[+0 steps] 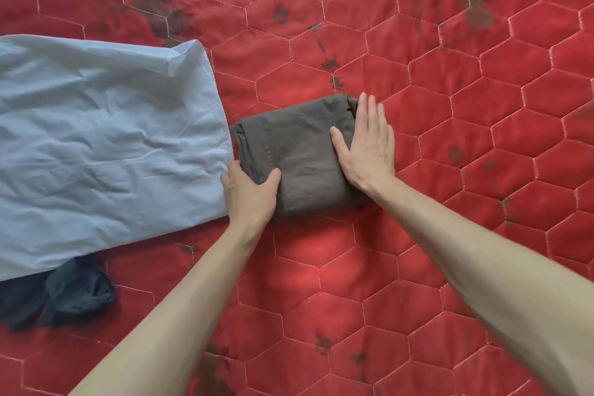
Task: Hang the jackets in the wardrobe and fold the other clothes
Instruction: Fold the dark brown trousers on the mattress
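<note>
A dark brown garment (pixel 299 154), folded into a small rectangle, lies on the red quilt in the middle of the view. My left hand (pixel 249 191) grips its near left corner, thumb on top and fingers tucked under the edge. My right hand (pixel 366 141) lies flat on its right side, fingers straight and pointing away from me. A light blue garment (pixel 106 145) is spread flat on the left, its edge almost touching the brown bundle. A crumpled dark navy cloth (pixel 70 296) sticks out from under the blue garment's near edge.
The red quilted bed cover (pixel 466 138) with hexagon stitching and dark printed marks fills the whole view. Bare quilt stretches to the right of and behind the brown garment, and in front of it between my forearms.
</note>
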